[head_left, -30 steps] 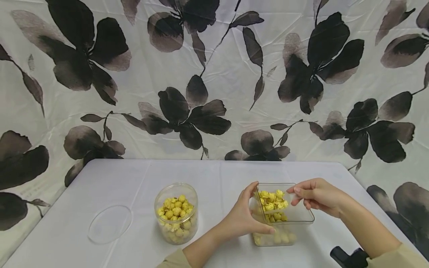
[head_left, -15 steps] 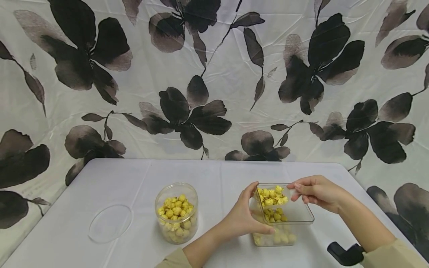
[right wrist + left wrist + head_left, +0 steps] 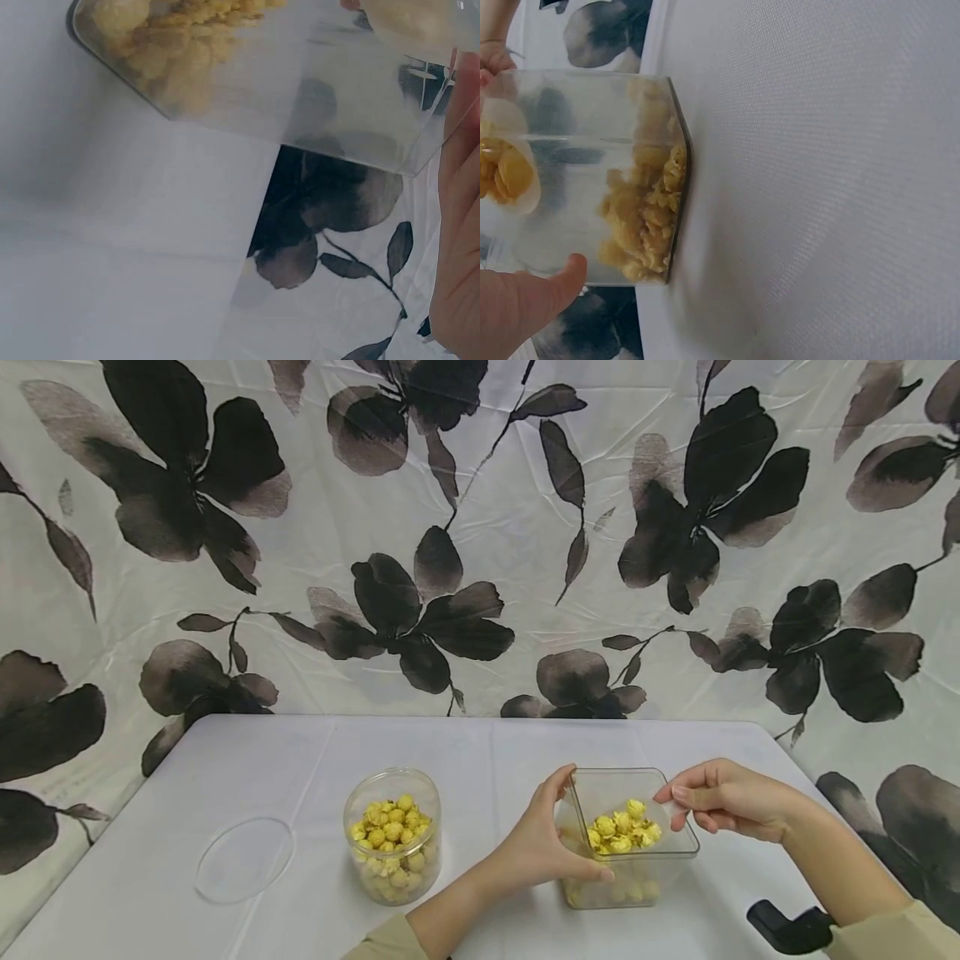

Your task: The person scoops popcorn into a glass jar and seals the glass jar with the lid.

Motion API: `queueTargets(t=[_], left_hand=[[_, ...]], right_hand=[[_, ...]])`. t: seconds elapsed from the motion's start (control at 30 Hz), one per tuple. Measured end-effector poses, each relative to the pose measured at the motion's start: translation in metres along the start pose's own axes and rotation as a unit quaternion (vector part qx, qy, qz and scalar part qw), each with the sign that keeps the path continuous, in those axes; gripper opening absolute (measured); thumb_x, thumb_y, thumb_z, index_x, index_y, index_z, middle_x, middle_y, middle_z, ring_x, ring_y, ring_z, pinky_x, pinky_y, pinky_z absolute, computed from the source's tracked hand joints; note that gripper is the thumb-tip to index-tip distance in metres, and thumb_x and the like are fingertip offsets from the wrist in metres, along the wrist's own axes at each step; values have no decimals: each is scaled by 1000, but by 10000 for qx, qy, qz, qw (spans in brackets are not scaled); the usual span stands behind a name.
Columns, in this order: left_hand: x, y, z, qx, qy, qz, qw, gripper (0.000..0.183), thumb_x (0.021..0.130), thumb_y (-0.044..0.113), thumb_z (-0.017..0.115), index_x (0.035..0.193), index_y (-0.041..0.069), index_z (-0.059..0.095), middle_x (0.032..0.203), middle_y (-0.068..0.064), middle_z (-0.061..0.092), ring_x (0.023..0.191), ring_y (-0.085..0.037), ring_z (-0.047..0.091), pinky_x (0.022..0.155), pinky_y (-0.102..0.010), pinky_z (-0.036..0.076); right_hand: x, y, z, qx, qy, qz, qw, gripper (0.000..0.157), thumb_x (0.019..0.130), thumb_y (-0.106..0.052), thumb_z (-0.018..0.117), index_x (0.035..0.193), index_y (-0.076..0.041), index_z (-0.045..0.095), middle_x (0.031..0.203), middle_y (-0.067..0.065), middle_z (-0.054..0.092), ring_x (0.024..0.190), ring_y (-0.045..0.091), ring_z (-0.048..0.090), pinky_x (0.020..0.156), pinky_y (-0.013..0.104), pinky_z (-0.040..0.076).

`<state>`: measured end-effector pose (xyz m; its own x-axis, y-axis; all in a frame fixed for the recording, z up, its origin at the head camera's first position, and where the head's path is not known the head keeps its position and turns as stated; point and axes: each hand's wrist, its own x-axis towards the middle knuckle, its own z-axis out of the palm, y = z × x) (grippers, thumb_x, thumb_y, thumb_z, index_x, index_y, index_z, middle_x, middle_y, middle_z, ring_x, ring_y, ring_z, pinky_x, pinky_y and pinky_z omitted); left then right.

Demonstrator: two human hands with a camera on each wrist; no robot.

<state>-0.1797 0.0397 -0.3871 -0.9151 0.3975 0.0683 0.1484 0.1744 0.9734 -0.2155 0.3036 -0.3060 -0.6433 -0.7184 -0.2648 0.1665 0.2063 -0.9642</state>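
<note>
My left hand [image 3: 540,843] grips a clear rectangular container [image 3: 628,902] from its left side, thumb [image 3: 555,291] along the near wall and fingers at the far corner. Yellow popcorn [image 3: 641,225] lies in its bottom. My right hand [image 3: 727,797] pinches the handle of a pale translucent scoop [image 3: 675,814] at the container's right rim. In the left wrist view, the scoop's bowl carries several popcorn pieces [image 3: 506,171] inside the container, above the popcorn at the bottom. The right wrist view shows the scoop [image 3: 420,22] partly, beside my fingers.
A clear round jar [image 3: 392,781] with popcorn [image 3: 393,827] stands on the white table [image 3: 450,760], left of the container. A clear round lid [image 3: 243,860] lies farther left. Beside my right sleeve is a black curved object [image 3: 787,928]. A floral cloth [image 3: 480,527] hangs behind the table.
The popcorn on the scoop has sunk lower in the container, toward the near side. My right hand rose slightly, then moved right and down. My left hand keeps its grip.
</note>
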Motion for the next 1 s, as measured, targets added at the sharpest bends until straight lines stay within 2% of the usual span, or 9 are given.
queueTargets(t=[0.2, 0.3, 0.63, 0.87, 1.0], left_hand=[[1, 0, 0, -11, -8, -2, 10000, 113, 59, 19, 89, 146, 29, 19, 143, -2, 27, 132, -22, 27, 97, -43, 42], [1, 0, 0, -37, -14, 21, 10000, 112, 59, 18, 89, 146, 29, 19, 143, -2, 28, 132, -21, 27, 97, -43, 41], [0, 1, -1, -114, -31, -8, 9999, 113, 59, 20, 89, 146, 30, 19, 142, -1, 28, 131, -20, 28, 98, -42, 40], [0, 0, -1, -124, -38, 11, 9999, 113, 58, 21, 89, 146, 30, 19, 141, 0, 28, 131, -19, 28, 98, -43, 40], [0, 0, -1, -157, -75, -7, 9998, 113, 58, 21, 89, 146, 31, 18, 142, 0, 27, 132, -19, 27, 99, -43, 39]], right_hand=[[-1, 2, -3, 287, -158, -48, 9995, 22, 97, -8, 47, 104, -8, 68, 83, 2, 70, 54, -2, 50, 46, 7, 31], [-1, 3, -5, 364, -123, -55, 9992, 24, 98, -7, 46, 104, -8, 68, 83, 3, 70, 53, -2, 47, 44, 9, 25], [-6, 7, -9, 594, -15, -78, 9982, 24, 98, -7, 45, 105, -7, 68, 81, 2, 69, 52, -1, 42, 45, 11, 23], [-8, 10, -10, 716, 46, -48, 9974, 23, 98, -8, 46, 106, -8, 68, 81, 2, 69, 54, -2, 46, 47, 7, 33], [-9, 13, -11, 816, 6, -110, 9966, 23, 98, -8, 46, 106, -8, 67, 82, 2, 69, 55, -3, 47, 47, 7, 34]])
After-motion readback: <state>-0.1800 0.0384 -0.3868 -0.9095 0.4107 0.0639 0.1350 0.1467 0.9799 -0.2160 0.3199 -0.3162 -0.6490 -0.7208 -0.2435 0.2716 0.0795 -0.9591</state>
